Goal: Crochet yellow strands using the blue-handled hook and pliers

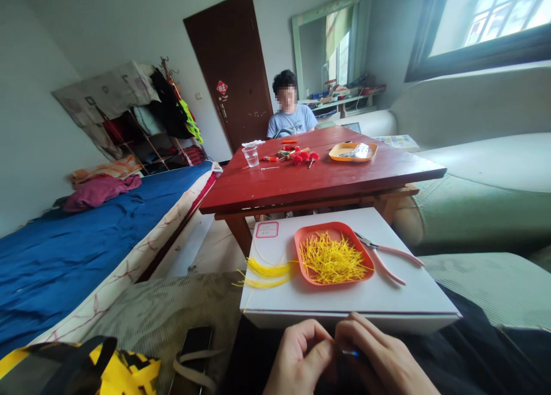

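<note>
My left hand (pixel 301 353) and my right hand (pixel 379 349) meet at the near edge of a white box (pixel 275 300), above dark clothing. Both have curled, pinched fingers, close together. Something small with a blue glint shows between them, too dark and small to name. On the box, an orange tray (pixel 300 263) holds a heap of short yellow strands (pixel 331 258). To its left lies a bundle of longer yellow strands (pixel 269 271). Pink-handled pliers (pixel 387 256) rest at the tray's right, jaws near its rim.
Beyond the box stands a red table (pixel 267 188) with a plastic cup (pixel 251 155), red items (pixel 303 157) and a yellow tray (pixel 336 157). A person (pixel 293 116) sits behind it. A blue-covered bed (pixel 99 217) is left; a phone (pixel 196 349) lies near my left side.
</note>
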Available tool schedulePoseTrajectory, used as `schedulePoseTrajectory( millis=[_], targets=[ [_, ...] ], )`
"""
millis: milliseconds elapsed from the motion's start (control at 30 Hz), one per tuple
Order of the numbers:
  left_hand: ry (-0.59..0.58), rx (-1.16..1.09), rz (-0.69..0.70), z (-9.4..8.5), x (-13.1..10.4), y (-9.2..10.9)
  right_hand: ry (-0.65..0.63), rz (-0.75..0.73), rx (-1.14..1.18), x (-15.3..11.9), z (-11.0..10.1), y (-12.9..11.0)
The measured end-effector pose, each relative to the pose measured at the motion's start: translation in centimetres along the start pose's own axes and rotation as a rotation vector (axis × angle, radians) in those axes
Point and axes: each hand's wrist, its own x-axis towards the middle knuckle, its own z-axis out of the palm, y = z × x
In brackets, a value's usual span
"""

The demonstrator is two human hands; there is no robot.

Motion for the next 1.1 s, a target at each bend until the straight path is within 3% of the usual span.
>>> schedulePoseTrajectory(
  millis=[300, 567, 867, 1100],
  targets=[
    [-0.105, -0.178, -0.087, -0.6, 0.4, -0.6, -0.031, -0.122, -0.115, 0.2, -0.4, -0.2],
    [-0.087, 0.032, 0.01, -0.6, 0.1, -0.5, -0.016, 0.123, 0.148, 0.3, -0.2, -0.4],
    [0.053, 0.405, 0.212, 0.2, -0.2, -0.4, 0.037, 0.168, 0.203, 0.4, -0.2, -0.7],
    [0.07, 0.453, 0.281, 0.3, -0.2, -0.6, 0.027, 0.212, 0.247, 0.6, -0.3, -0.9]
  ],
)
